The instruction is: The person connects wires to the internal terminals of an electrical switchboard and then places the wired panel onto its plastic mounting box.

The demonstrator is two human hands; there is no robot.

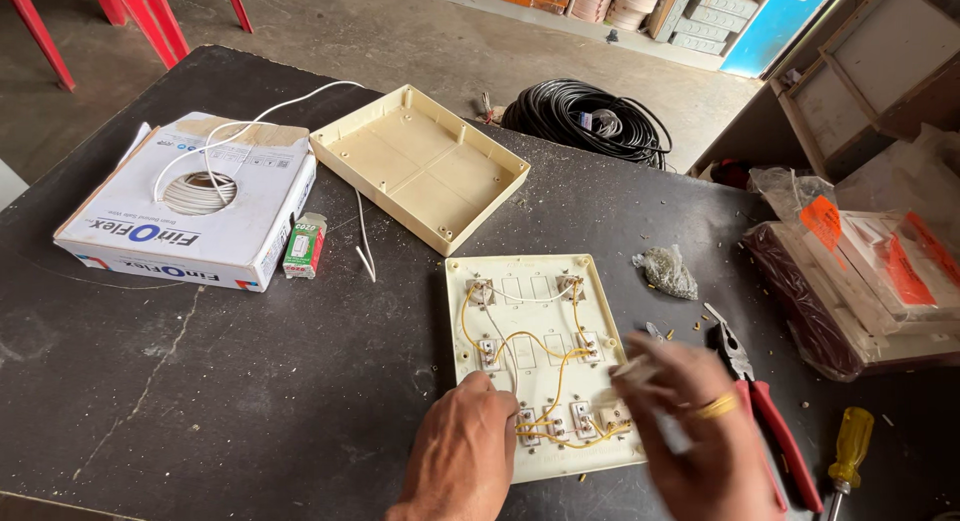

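Lower centre of frame: our left hand [462, 451] presses flat, fingers together, steadying the cream switch plate [535, 361] lying wiring-up on the surface; our right hand [690, 421] is blurred, grip unclear, pliers [765, 411] beside

On the dark tabletop [250, 381], the cream plastic switch panel strung with yellow wires [535, 366] lies near the front edge. Behind it sits the cream open box tray [420, 166]; the white cardboard wire box [195, 201] lies toward the left edge. The red-handled pliers [765, 411] lie right of the panel.
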